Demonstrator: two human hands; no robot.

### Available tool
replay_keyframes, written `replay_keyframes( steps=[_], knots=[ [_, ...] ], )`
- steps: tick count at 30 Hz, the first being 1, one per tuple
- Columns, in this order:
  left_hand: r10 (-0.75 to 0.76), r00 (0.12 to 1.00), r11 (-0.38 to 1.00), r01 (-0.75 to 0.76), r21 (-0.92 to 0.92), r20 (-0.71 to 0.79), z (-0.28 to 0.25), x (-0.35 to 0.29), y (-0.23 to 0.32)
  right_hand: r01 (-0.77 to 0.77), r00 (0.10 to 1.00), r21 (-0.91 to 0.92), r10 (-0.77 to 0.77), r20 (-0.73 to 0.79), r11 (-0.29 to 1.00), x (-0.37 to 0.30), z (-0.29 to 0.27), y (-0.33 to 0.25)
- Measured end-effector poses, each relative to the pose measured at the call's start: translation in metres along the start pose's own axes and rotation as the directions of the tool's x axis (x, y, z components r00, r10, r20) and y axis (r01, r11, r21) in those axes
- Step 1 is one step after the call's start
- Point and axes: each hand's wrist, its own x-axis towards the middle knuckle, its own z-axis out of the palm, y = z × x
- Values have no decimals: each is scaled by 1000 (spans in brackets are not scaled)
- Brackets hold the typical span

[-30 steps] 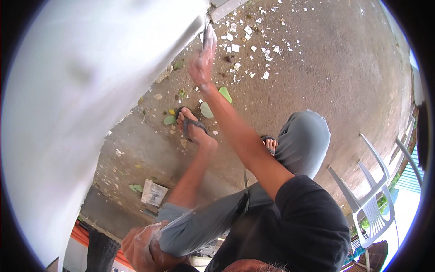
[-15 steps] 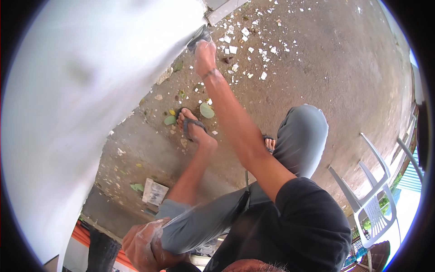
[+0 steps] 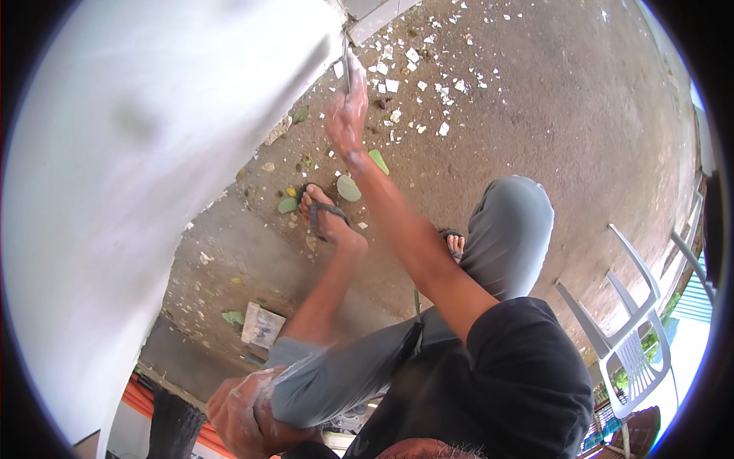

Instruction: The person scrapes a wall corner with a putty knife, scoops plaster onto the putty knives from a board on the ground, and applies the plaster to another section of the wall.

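My right hand (image 3: 348, 115), dusted with white, reaches out to the foot of the white wall (image 3: 153, 153). Its fingers are closed on a flat grey trowel (image 3: 349, 61), seen nearly edge-on against the wall's end. Low at the left, by my bent knee, my left hand (image 3: 238, 413) is smeared with white paste. It looks closed, with a thin pale edge showing beside it; what it grips is mostly hidden.
White chips (image 3: 413, 55) litter the brown ground (image 3: 535, 115) beyond my right hand. Leaves (image 3: 349, 188) lie by my sandalled foot (image 3: 325, 210). A whitish block (image 3: 261, 325) lies near my left leg. A white plastic chair (image 3: 631, 344) stands at the right.
My right hand has turned and drawn back slightly toward me, and the trowel now shows edge-on. A green leaf has come into view beside the wrist. My left hand has barely moved.
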Motion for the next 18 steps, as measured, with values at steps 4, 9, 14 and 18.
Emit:
replay_keyframes(
  steps=[4, 9, 14, 18],
  knots=[
    [-31, 999, 997, 29, -73, -27, 6, 2, -3, 110, 990, -115, -119, -72, 987, 17, 11, 7],
    [-1, 998, 1000, 0, -18, -57, 8, 3, -7, 188, 972, -192, -210, -102, 963, 24, 27, 24],
    [9, 999, 999, -11, -33, -41, 5, 4, -7, 298, 935, -201, -328, -135, 933, 16, 42, 22],
    [-2, 999, 1000, 1, -24, -42, 4, 2, -7, 318, 948, -197, -310, 70, 927, -31, 32, 25]
  ],
)
